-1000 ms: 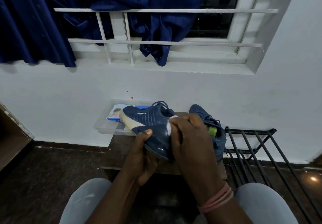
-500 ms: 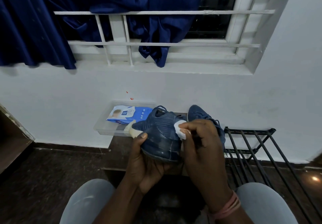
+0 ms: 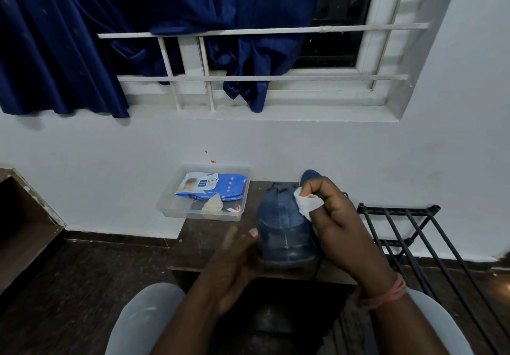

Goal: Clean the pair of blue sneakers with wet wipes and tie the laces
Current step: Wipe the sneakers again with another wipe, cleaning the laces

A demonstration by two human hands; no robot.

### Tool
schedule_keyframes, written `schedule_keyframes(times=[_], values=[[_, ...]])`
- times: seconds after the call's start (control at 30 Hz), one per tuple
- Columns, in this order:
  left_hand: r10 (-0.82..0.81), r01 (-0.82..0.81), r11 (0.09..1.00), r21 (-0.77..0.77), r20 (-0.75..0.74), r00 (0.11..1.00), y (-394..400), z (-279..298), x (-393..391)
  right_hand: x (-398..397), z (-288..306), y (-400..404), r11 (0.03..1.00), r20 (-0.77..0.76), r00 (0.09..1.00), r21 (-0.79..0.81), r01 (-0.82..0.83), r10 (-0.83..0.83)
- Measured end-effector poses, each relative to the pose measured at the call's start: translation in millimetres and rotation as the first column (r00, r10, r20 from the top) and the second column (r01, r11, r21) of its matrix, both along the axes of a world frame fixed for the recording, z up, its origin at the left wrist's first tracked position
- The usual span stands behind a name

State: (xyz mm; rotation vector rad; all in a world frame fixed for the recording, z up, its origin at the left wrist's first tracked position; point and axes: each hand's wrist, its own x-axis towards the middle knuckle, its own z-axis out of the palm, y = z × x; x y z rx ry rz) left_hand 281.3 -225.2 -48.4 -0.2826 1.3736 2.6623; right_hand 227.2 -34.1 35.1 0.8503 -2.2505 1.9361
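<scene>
One blue sneaker [image 3: 284, 233] stands sole down on the small brown table [image 3: 209, 247], its toe pointing toward me. My right hand [image 3: 339, 225] pinches a crumpled white wet wipe [image 3: 307, 204] against the upper right side of that shoe, near the laces. My left hand [image 3: 237, 260] is blurred; it lies along the shoe's left side with the fingers stretched out and the thumb tip by the toe cap. The second blue sneaker [image 3: 308, 175] shows only its tip behind my right hand.
A clear plastic tray [image 3: 198, 214] at the table's back left holds a blue pack of wet wipes [image 3: 214, 187] and a used crumpled wipe [image 3: 212, 205]. A black metal rack [image 3: 400, 233] stands to the right. The white wall is close behind, and my knees are below.
The sneaker went from being held tilted in my left hand to standing on the table, toe toward me. My left hand opened beside it. My right hand moved the wipe up the shoe's right side.
</scene>
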Motion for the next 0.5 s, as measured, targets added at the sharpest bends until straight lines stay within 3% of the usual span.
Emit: schedule_keyframes(times=[0.1, 0.17, 0.27, 0.33, 0.4, 0.43, 0.5], values=[[0.171, -0.214, 0.878, -0.429, -0.136, 0.976, -6, 19, 11, -4, -10, 5, 0.99, -0.028, 0.999, 0.139, -0.022, 0.026], [0.085, -0.215, 0.75, -0.626, -0.232, 0.969, -2, 29, 20, -1, -17, -1, 0.978, -0.083, 0.995, 0.206, -0.029, 0.047], [0.002, -0.223, 0.601, -0.767, -0.277, 0.961, 4, 45, 30, 7, -20, -8, 0.957, -0.212, 0.973, 0.29, -0.027, 0.092], [-0.057, -0.256, 0.337, -0.906, -0.291, 0.955, 3, 49, 25, 13, -22, -10, 0.945, -0.221, 0.971, 0.328, -0.016, 0.093], [-0.104, -0.257, 0.189, -0.948, -0.28, 0.955, 4, 49, 20, 18, -25, -13, 0.945, -0.206, 0.976, 0.328, 0.0, 0.071], [-0.115, -0.265, 0.186, -0.946, -0.289, 0.95, 5, 47, 18, 20, -27, -14, 0.952, -0.206, 0.977, 0.305, 0.013, 0.052], [-0.097, -0.258, 0.293, -0.921, -0.297, 0.95, 11, 43, 20, 23, -28, -16, 0.969, -0.196, 0.98, 0.245, 0.026, 0.023]])
